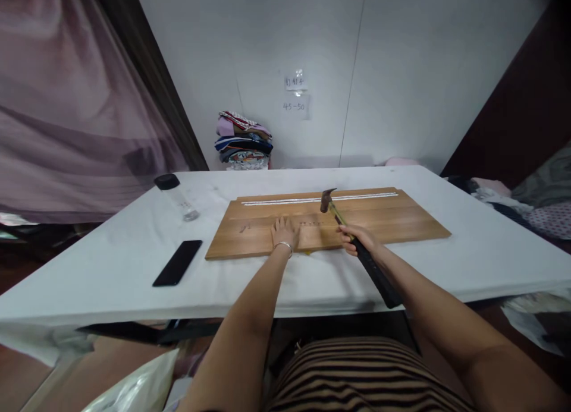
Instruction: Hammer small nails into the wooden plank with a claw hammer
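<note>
A wooden board (379,222) lies flat on the white-covered table, with two white strips along its far side. My left hand (284,230) rests flat on the board, fingers spread and a bracelet at the wrist. Just right of it runs a short row of small nails (311,223). A few more loose nails (245,227) lie to its left. My right hand (359,238) is closed round the handle of a claw hammer (329,201). The hammer's head is over the board, to the right of the nail row; I cannot tell if it touches.
A black phone (177,263) and a clear bottle with a black lid (178,198) are on the table (111,257) at the left. Folded clothes (244,141) are stacked at the back by the wall. More cloth (499,195) lies beyond the right edge.
</note>
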Demonstrator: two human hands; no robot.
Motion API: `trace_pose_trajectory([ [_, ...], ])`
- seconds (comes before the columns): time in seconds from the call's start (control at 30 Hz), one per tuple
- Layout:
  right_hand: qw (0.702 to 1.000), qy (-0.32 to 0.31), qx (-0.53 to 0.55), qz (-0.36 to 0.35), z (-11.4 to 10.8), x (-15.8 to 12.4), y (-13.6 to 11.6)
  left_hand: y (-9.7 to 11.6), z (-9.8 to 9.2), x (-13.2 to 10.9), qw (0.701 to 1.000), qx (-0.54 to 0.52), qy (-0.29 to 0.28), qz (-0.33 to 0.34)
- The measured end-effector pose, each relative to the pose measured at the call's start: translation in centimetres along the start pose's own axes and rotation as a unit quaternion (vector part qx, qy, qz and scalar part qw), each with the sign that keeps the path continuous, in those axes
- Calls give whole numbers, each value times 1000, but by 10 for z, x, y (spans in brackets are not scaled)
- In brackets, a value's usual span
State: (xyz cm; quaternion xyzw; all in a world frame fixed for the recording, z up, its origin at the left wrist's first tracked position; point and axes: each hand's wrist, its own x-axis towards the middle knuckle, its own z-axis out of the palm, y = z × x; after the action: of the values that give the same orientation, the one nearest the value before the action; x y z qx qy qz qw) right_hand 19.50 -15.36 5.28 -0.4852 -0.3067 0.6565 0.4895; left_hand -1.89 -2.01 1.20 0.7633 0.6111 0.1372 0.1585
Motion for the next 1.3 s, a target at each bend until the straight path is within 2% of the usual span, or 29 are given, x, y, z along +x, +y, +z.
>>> trace_pose_trajectory([
  [0.13,1000,22,-12,10,1,2,17,4,8,-5,998,52,-35,9],
  [0.33,999,26,-17,14,-6,11,31,2,11,-2,998,56,-31,8],
  [0.63,1000,8,-6,5,2,14,38,1,14,-3,998,51,-19,10],
  [0.87,999,50,1,-1,0,23,46,-1,15,-2,998,53,-13,10],
  [1.07,1000,3,-5,6,-7,21,44,-1,15,-2,998,57,-10,13],
  [1.3,1000,17,6,13,-6,22,43,2,14,-3,996,91,-15,3],
])
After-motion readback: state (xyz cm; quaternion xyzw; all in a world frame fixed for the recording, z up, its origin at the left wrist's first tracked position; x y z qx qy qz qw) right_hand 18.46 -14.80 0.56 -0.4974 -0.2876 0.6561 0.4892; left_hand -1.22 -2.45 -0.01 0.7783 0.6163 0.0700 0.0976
